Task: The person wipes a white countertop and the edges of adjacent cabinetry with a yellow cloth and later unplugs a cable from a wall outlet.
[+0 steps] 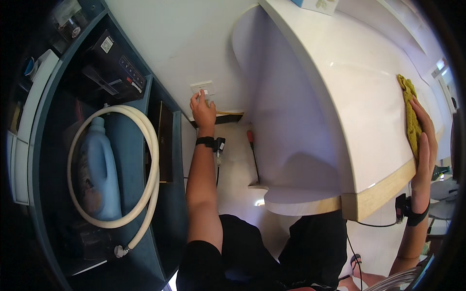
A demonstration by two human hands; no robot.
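Note:
At the wall socket [197, 86], my left hand [204, 111] has its fingers around a small white plug [206, 93]. The plug sits against the socket plate, and my fingers partly cover it. A yellow cable [229, 113] runs along the wall base beside this hand. On the right, my right hand [426, 142] rests on a crumpled olive-yellow cloth [409, 112]. That cloth lies on the glossy white top [364, 91] of a curved counter, close to its wooden-coloured edge. Both wrists carry black straps with small devices.
Left stands a dark blue shelf unit [134, 203] with a coiled cream hose [154, 152], blue jug [103, 174] and black box [109, 72]. A red-handled tool [250, 136] leans near the curved counter panel. A black cable [375, 225] hangs right; a sandalled foot [356, 263] shows below.

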